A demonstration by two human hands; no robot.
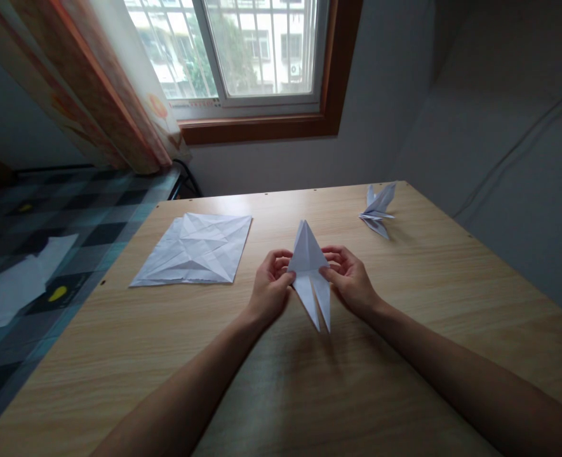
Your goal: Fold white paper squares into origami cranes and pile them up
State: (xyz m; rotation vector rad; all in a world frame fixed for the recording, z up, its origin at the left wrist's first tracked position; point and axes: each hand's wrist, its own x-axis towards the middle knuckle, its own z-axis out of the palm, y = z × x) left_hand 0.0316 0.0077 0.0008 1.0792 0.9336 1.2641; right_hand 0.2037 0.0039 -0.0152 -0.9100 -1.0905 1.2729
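Between my two hands is a folded white paper (308, 254), shaped like a long diamond with its single point away from me and two narrow split points toward me. My left hand (272, 284) pinches its left corner, thumb on top and fingers curled behind. On the other side my right hand (350, 277) grips the right corner the same way. The fingertips under the paper are hidden. The piece is held just above the wooden table (261, 393), casting a shadow there.
Creased white paper sheets (209, 247) lie flat at the table's left. A finished-looking folded paper figure (378, 209) with wing-like flaps stands at the back right. Torn white paper (28, 279) rests on a checked cloth (4, 216) beyond the left edge. A window (261, 51) is behind.
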